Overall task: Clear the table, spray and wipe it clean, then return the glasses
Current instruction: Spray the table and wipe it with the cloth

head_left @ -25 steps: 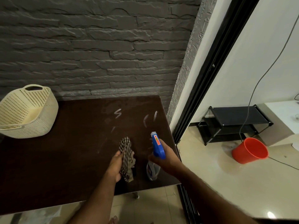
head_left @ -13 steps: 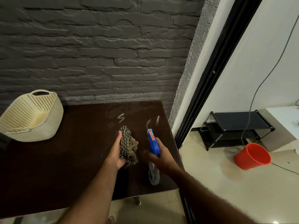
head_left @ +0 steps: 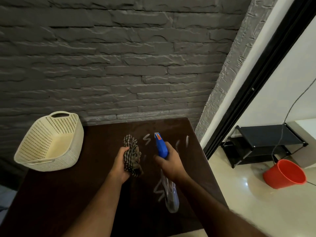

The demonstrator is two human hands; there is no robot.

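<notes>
Standing against a grey stone-brick wall (head_left: 119, 57), the dark brown table (head_left: 59, 194) carries pale streaks and a cream basket (head_left: 49, 142) at its left. Over its middle, the left hand (head_left: 120, 164) grips a bunched checked cloth (head_left: 132, 154). Just beside it, the right hand (head_left: 171, 164) is curled round a blue-headed spray bottle (head_left: 161, 147), nozzle aimed toward the wall.

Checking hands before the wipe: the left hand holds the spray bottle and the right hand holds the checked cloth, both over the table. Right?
Not quite, the hands are swapped. The head view shows the left hand gripping the checked cloth and the right hand gripping the spray bottle, both over the table.
</notes>
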